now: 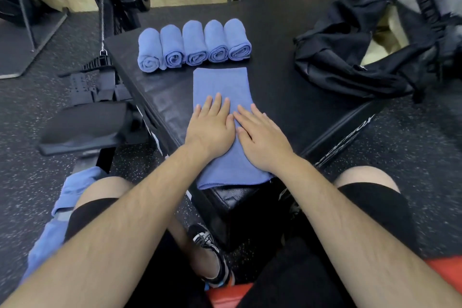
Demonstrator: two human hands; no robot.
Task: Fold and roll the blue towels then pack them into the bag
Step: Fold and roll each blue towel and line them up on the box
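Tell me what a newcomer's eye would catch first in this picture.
First, the row of five rolled blue towels, bright against the far side of the black platform. Next, the left hand and right hand, pressed flat side by side on a folded blue towel just nearer the person. A crumpled black bag lies on the platform's right.

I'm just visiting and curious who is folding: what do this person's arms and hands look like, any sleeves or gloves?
Both arms are bare: no sleeve reaches the left forearm or the right forearm, and both show fine dark hair. The left hand and right hand wear no gloves; no watch, bracelet or ring shows. Nails look short.
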